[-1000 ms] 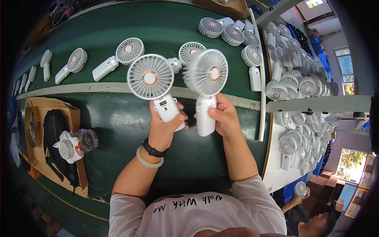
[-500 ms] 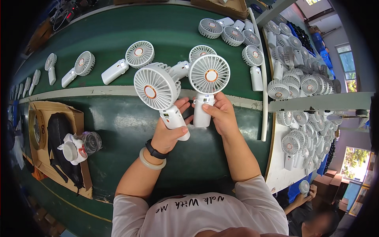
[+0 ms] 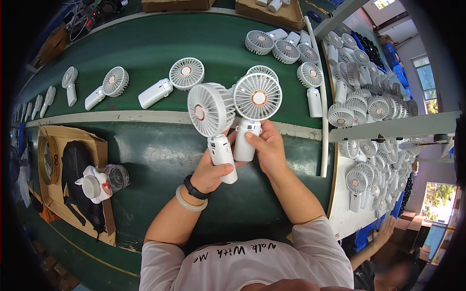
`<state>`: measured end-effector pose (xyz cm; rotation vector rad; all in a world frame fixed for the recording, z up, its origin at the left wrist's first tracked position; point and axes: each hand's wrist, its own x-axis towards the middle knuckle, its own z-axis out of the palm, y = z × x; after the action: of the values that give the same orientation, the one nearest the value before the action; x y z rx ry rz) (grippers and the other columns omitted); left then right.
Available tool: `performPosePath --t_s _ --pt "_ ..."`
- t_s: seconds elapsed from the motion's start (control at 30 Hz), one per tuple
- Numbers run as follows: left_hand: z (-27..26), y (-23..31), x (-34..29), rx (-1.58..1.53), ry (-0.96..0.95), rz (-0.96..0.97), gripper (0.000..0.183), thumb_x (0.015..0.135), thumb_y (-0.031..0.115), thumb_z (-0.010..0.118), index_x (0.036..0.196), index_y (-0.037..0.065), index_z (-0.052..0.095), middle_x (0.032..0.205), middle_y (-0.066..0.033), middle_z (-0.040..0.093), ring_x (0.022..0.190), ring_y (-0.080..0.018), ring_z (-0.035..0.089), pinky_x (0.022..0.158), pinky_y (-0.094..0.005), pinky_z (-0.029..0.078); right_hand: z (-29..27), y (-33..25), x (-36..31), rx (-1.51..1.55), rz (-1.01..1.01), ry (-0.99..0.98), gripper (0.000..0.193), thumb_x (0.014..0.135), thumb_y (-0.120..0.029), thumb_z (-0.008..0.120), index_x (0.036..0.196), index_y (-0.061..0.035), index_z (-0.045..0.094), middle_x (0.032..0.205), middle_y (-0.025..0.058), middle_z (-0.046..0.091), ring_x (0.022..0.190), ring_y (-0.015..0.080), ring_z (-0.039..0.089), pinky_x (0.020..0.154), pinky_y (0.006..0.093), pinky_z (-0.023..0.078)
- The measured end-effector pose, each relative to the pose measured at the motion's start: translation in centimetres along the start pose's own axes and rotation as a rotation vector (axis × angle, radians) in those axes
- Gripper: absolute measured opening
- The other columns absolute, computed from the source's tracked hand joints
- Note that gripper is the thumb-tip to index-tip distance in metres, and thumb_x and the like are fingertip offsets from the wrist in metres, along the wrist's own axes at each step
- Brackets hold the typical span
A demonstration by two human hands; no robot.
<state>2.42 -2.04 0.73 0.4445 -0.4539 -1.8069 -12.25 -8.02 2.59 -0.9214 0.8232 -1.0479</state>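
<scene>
Each of my hands grips a white handheld fan by its handle. My left hand (image 3: 212, 170) is closed round the handle of the left fan (image 3: 211, 110), whose round grille with an orange-ringed centre is turned aside to the left. My right hand (image 3: 267, 145) has its thumb across the front of the right fan's (image 3: 257, 97) handle, and that grille faces me. Both fans are held up side by side, handles down, close together. Behind them another fan (image 3: 262, 72) shows only in part. Some of my fingers are hidden behind the handles.
Several fans (image 3: 187, 73) lie spaced along the green belt. More stand at its far right (image 3: 285, 51) and crowd the white side table (image 3: 335, 216). On the left, a cardboard box (image 3: 104, 145) holds a black pouch beside a clear jar (image 3: 118, 177). A co-worker's hand (image 3: 386, 232) is raised at lower right.
The left fan has moved right, closer to the right fan, and its head has turned. The belt fans on the left have shifted right. The co-worker no longer shows a fan in hand.
</scene>
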Motion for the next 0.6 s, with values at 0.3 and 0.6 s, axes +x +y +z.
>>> performPosePath --t_s 0.3,0.6 --pt "-0.2 0.1 0.1 0.235 0.077 0.185 0.074 0.068 0.007 0.074 0.130 0.006 0.035 0.124 -0.0113 0.046 0.109 -0.0241 0.053 0.086 -0.0431 0.051 0.1 -0.3 4.7 -1.284 -0.382 0.089 0.042 0.087 -0.025 0.056 0.126 -0.0092 0.050 0.121 0.0221 0.041 0.104 0.0345 0.049 0.085 0.0396 0.044" --pt "-0.6 0.0 0.3 0.286 0.054 0.234 0.076 0.066 0.006 0.074 0.130 0.007 0.034 0.121 -0.0099 0.046 0.107 -0.0234 0.053 0.088 -0.0435 0.049 -4.3 -2.3 8.7 -1.737 -0.267 0.520 0.048 0.081 -0.032 0.062 0.113 0.0004 0.047 0.111 0.0208 0.050 0.092 0.0343 0.054 0.077 0.0443 0.047"
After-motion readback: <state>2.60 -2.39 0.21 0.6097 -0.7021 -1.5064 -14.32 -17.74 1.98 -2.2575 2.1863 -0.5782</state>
